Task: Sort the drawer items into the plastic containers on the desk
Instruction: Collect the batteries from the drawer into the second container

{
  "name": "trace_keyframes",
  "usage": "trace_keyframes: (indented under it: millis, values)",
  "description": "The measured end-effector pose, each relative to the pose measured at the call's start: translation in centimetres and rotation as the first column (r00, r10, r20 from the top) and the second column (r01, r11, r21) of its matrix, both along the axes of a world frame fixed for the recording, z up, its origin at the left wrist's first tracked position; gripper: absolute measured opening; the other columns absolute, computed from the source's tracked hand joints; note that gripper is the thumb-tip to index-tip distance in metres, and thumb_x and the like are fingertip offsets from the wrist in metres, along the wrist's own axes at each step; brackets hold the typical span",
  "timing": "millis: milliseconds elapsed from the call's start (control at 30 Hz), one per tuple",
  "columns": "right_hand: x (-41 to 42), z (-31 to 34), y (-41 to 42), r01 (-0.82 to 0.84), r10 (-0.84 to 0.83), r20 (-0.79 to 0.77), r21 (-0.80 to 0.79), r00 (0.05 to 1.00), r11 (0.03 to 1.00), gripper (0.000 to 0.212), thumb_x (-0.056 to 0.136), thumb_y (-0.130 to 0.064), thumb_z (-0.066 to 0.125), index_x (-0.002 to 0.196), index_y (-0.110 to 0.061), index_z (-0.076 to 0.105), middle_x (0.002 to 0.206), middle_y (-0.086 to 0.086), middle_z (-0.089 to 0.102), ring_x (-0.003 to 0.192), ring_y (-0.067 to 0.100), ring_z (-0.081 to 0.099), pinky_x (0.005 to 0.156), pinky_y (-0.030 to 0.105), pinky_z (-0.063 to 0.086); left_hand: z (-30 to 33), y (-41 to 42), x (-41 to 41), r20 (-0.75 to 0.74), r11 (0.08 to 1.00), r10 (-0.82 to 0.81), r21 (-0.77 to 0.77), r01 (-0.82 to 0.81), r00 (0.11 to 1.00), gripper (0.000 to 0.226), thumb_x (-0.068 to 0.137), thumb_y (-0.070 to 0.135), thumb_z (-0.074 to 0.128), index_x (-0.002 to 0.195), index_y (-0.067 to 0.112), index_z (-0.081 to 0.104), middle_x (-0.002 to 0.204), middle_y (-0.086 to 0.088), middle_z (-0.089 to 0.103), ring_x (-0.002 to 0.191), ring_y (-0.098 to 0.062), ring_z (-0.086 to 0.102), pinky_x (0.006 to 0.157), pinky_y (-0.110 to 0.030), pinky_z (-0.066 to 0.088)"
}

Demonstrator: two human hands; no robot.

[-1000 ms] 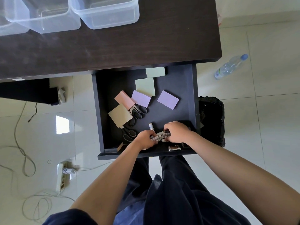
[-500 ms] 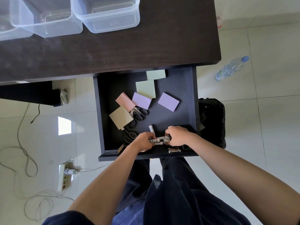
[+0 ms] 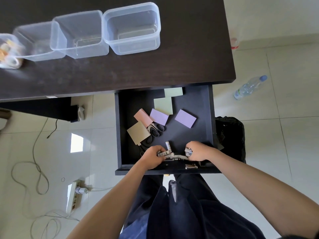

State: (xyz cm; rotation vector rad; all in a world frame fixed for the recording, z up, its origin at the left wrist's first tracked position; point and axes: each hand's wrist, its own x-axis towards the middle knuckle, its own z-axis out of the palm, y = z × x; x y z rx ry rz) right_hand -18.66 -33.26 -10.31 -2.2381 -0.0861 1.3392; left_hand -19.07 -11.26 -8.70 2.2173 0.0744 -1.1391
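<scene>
Batteries [image 3: 170,153], small wrapped cylinders, sit bunched at the front edge of the drawer [image 3: 211,118], lower middle of the frame. Loose ones could slip out and roll under the scissors [image 3: 154,130]. Left hand [image 3: 152,156] and right hand [image 3: 196,152] each have fingers curled tight around some.

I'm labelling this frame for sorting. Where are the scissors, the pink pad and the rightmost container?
scissors [image 3: 156,129]: head view, on the black handles.
pink pad [image 3: 143,117]: head view, middle of its top.
rightmost container [image 3: 156,23]: head view, right wall.
</scene>
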Motion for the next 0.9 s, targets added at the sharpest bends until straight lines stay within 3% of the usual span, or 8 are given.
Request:
trace_keyframes:
  millis: [100,200,333,433,567,633,733,900]
  values:
    - [0.2,1.3,-0.4,0.119,-0.12,0.016,0.031,0.993,0.992,0.023,0.079,-0.017,0.068,0.077,-0.007,0.047,0.071,0.005,0.044,0.067,0.019,0.039,0.049,0.022,0.029,1.1,0.6,0.2,0.031,0.999,0.045,-0.026,-0.044,0.999,0.011,0.084,0.016,0.067,0.091,0.019,0.059,0.085,-0.002,0.061,0.074,-0.013,0.053,0.063,-0.019,0.041]
    - [1.1,2.9,-0.5,0.187,-0.189,0.039,0.053,0.981,0.981,0.026,0.077,-0.014,0.067,0.071,-0.01,0.043,0.064,0.0,0.039,0.054,0.016,0.037,0.039,0.016,0.031,2.7,1.2,0.6,0.082,0.996,0.081,-0.047,-0.077,0.993,0.008,0.086,0.018,0.065,0.092,0.019,0.06,0.079,0.004,0.057,0.066,-0.008,0.048,0.059,-0.018,0.038]
    - [3.8,5.7,0.4,0.123,-0.131,0.138,0.07,0.982,0.99,0.036,0.072,-0.016,0.068,0.063,-0.016,0.034,0.065,-0.002,0.035,0.057,0.014,0.031,0.051,0.029,0.024,4.9,2.2,1.5,0.141,0.981,0.179,-0.096,-0.166,0.974,0.009,0.087,0.018,0.064,0.094,0.019,0.06,0.08,0.003,0.059,0.066,-0.01,0.051,0.057,-0.016,0.043]
    - [6.7,9.5,2.0,0.139,-0.156,0.185,0.105,0.97,0.985,0.035,0.071,-0.018,0.069,0.062,-0.018,0.035,0.067,-0.003,0.039,0.056,0.013,0.036,0.05,0.027,0.027,7.0,3.8,3.8,0.231,0.984,0.157,-0.119,-0.132,0.96,0.009,0.086,0.02,0.066,0.092,0.019,0.06,0.084,0.003,0.061,0.072,-0.01,0.053,0.063,-0.019,0.042]
    - [11.5,15.0,6.4,0.128,-0.182,0.288,0.197,0.94,0.972,0.04,0.072,-0.015,0.069,0.06,-0.017,0.031,0.063,-0.004,0.033,0.052,0.011,0.029,0.048,0.023,0.023,10.9,7.8,8.9,0.329,0.986,0.137,-0.136,-0.096,0.934,0.01,0.087,0.02,0.064,0.097,0.017,0.062,0.084,0.005,0.061,0.073,-0.011,0.055,0.065,-0.024,0.043]
    - [14.1,17.2,9.5,0.141,-0.219,0.305,0.256,0.927,0.956,0.037,0.071,-0.011,0.069,0.058,-0.017,0.035,0.062,-0.005,0.04,0.049,0.006,0.035,0.046,0.016,0.029,12.9,10.8,11.9,0.385,0.985,0.138,-0.146,-0.087,0.913,0.011,0.088,0.018,0.063,0.098,0.017,0.062,0.075,0.009,0.056,0.064,-0.007,0.049,0.059,-0.021,0.038]
    - [18.0,19.8,15.1,0.158,-0.269,0.315,0.337,0.91,0.928,0.019,0.068,-0.008,0.071,0.064,-0.012,0.054,0.072,0.006,0.059,0.056,0.013,0.056,0.054,0.026,0.047,15.8,16.0,16.2,0.472,0.977,0.195,-0.165,-0.131,0.86,0.008,0.086,0.016,0.065,0.094,0.015,0.062,0.067,0.009,0.052,0.056,-0.009,0.044,0.054,-0.023,0.037]
    - [24.9,22.9,25.2,0.103,-0.243,0.422,0.328,0.873,0.939,0.02,0.071,-0.019,0.074,0.081,-0.008,0.06,0.086,0.011,0.066,0.069,0.02,0.063,0.063,0.035,0.05,19.7,25.4,23.3,0.592,0.971,0.237,-0.168,-0.17,0.77,0.012,0.085,0.018,0.067,0.097,0.015,0.064,0.075,0.005,0.059,0.062,-0.009,0.05,0.059,-0.022,0.041]
